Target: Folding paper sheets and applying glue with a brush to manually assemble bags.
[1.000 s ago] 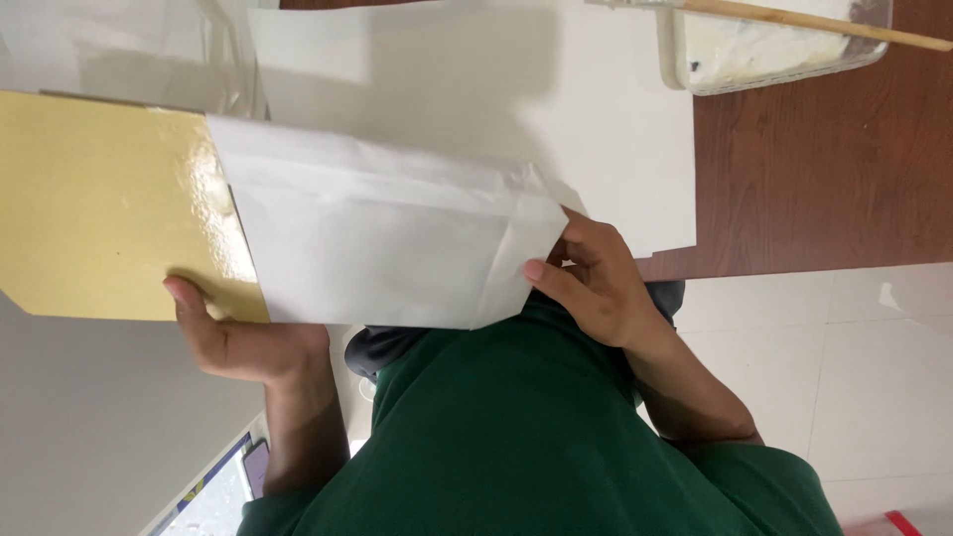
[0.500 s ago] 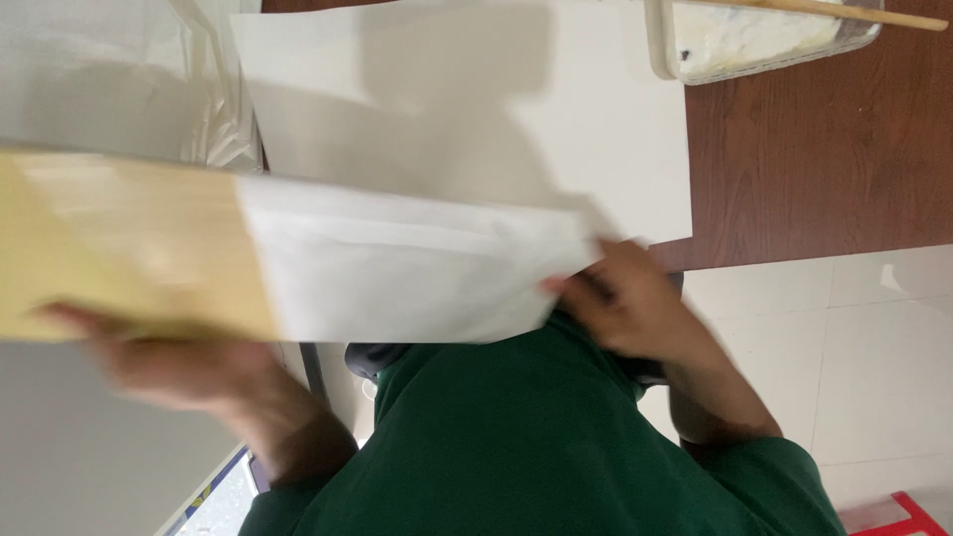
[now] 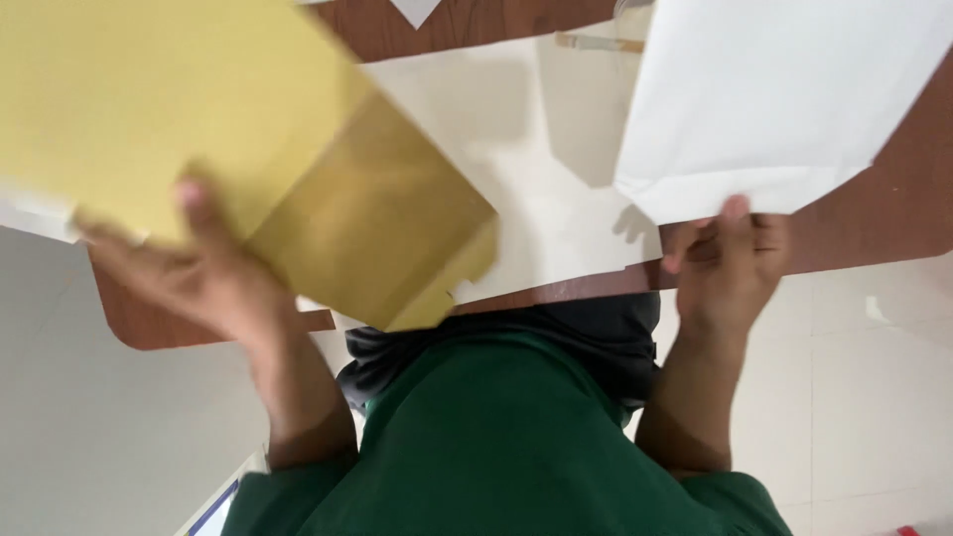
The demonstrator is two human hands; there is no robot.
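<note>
Envelope [image 3: 228, 129], yellow, gripped in left hand [image 3: 199, 278]; right hand [image 3: 730, 263] pinches white sheet [image 3: 784, 99] just above it.

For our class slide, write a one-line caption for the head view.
Left hand lifts a yellow envelope while right hand holds a white sheet above the paper-covered wooden table.

Soft, even daylight fills the scene, motion blur smearing the yellow envelope [image 3: 228, 129] while paper shadows fall across the tabletop [image 3: 893, 213].
</note>
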